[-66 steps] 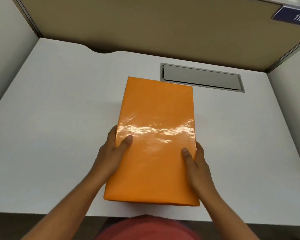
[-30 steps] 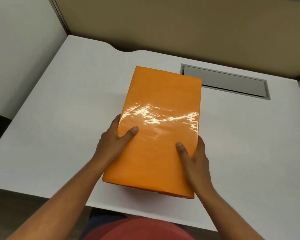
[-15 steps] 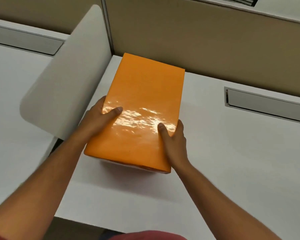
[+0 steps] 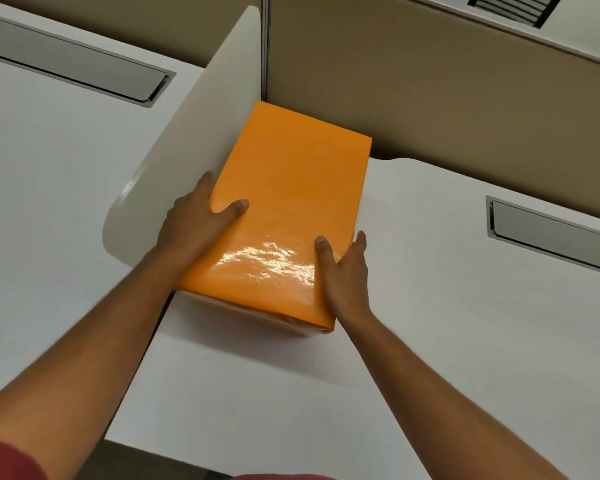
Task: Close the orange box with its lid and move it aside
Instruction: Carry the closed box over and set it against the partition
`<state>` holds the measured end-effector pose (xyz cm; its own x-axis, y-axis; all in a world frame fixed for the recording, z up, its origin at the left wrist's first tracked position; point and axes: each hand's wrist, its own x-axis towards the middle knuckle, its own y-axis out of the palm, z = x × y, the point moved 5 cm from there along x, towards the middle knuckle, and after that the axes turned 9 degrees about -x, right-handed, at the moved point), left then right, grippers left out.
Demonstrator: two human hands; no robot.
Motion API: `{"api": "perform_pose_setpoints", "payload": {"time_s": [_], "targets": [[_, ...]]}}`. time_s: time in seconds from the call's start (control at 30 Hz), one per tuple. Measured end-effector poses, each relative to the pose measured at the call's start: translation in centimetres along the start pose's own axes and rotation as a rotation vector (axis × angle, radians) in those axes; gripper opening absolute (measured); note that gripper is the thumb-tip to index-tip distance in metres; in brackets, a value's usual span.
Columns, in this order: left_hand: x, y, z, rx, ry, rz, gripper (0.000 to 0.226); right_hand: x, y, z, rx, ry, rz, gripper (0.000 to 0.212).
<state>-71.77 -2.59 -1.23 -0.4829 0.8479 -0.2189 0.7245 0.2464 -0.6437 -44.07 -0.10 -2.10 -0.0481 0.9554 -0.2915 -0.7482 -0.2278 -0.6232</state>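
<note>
Two hands (image 4: pixel 201 220) (image 4: pixel 343 271) clamped on closed orange box (image 4: pixel 291 202), now farther left beside divider (image 4: pixel 187 133).

A white bench (image 4: pixel 465 341) fills the right and lower part of the view, with a grey recessed cable hatch (image 4: pixel 551 233) set into it at right. A rounded white divider panel (image 4: pixel 187 140) separates it from a neighbouring white desk (image 4: pixel 49 168) with its own grey hatch (image 4: pixel 73 60). A tan partition wall (image 4: pixel 447 91) runs behind, and a dark slatted vent (image 4: pixel 510 6) shows at top.
</note>
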Motion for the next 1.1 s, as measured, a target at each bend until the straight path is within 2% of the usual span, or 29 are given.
{"api": "perform_pose_setpoints", "payload": {"time_s": [0.03,0.1,0.13,0.2,0.27,0.3,0.7,1.1], "targets": [[-0.9,-0.2,-0.5,0.11,0.071,-0.084,0.09,-0.4,-0.4,0.3,-0.083,-0.047,-0.052,0.085],[-3.0,0.3,-2.0,0.252,0.303,-0.19,0.08,-1.8,-1.1,1.6,-0.288,-0.254,-0.198,0.081],[-4.0,1.0,-2.7,0.285,0.414,-0.176,0.076,-2.7,-0.8,2.3,-0.386,-0.378,-0.232,0.077],[-5.2,3.1,-3.1,0.329,0.524,-0.026,0.076,-3.7,0.6,2.9,-0.584,-0.54,-0.193,0.068],[-5.4,4.7,-2.9,0.406,0.539,0.107,0.08,-3.7,2.2,2.8,-0.737,-0.553,-0.109,0.065],[-5.0,4.9,-2.8,0.435,0.545,0.125,0.081,-3.3,2.5,2.8,-0.766,-0.538,-0.088,0.066],[5.7,4.5,-6.3,0.526,0.546,0.098,0.079,7.4,2.9,7.3,-0.794,-0.529,-0.11,0.068],[8.1,4.3,-8.1,0.538,0.513,0.102,0.074,10.7,2.9,8.5,-0.771,-0.529,-0.089,0.069]]}}
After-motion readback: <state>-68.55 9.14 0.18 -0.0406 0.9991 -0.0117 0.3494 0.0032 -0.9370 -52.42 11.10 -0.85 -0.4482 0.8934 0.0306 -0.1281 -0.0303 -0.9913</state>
